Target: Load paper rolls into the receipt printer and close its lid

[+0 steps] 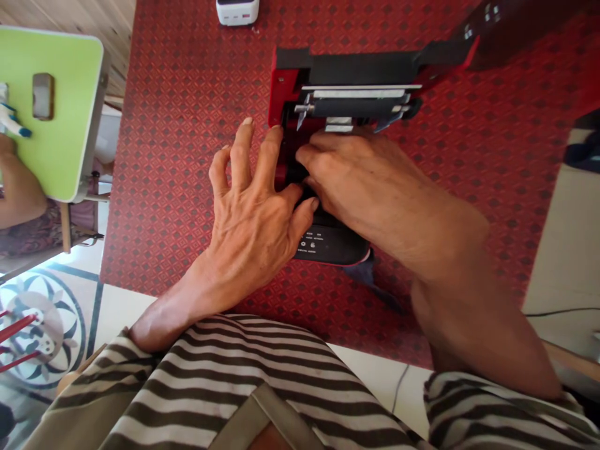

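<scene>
Both hands are at a red-and-black machine point(347, 94) on a red patterned tablecloth point(187, 187). The left hand point(248, 231) has its fingers point(241, 150) spread apart against the machine's edge, while the right hand point(370, 181) presses in with its fingers together.

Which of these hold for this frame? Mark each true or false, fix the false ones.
1. The left hand rests on a red-and-black device. True.
2. The right hand grips a screwdriver. False: no tool shows in it; its fingers lie on the device.
3. The device sits on a red patterned covering. True.
4. The person wears a plain white shirt. False: the sleeves are dark-and-pale striped.
5. Another person's arm lies at the edge of a lime-green board. True.
</scene>
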{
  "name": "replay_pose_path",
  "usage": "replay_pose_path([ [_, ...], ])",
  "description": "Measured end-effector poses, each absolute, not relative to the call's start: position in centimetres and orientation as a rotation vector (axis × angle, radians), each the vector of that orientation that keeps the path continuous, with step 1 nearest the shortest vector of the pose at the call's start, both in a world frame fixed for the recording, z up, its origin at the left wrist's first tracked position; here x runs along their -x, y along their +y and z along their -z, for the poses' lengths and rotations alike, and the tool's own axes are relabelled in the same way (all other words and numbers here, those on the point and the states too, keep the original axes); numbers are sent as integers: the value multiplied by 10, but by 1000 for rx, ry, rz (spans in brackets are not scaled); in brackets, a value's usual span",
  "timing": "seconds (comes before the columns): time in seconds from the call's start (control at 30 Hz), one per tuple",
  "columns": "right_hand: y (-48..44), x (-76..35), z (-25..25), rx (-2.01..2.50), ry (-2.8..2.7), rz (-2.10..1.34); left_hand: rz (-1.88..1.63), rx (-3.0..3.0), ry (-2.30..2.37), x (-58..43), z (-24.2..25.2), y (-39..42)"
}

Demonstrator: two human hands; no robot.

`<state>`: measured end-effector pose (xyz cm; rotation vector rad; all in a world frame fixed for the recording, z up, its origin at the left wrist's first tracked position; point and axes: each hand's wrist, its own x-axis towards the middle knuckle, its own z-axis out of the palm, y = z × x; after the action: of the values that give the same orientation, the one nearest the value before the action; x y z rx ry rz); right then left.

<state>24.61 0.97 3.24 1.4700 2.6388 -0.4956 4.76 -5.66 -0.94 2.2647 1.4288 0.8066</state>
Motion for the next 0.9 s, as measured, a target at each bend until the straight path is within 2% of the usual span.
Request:
replay_pose_path([
  [0.6, 13, -244, -39, -1420, 2621, 455, -704, -2339, 1446, -40, -5, -48],
  [0.9, 17, -256, -20, -1521, 2745, 693, -778, -2375, 1330, -40, -5, -44],
])
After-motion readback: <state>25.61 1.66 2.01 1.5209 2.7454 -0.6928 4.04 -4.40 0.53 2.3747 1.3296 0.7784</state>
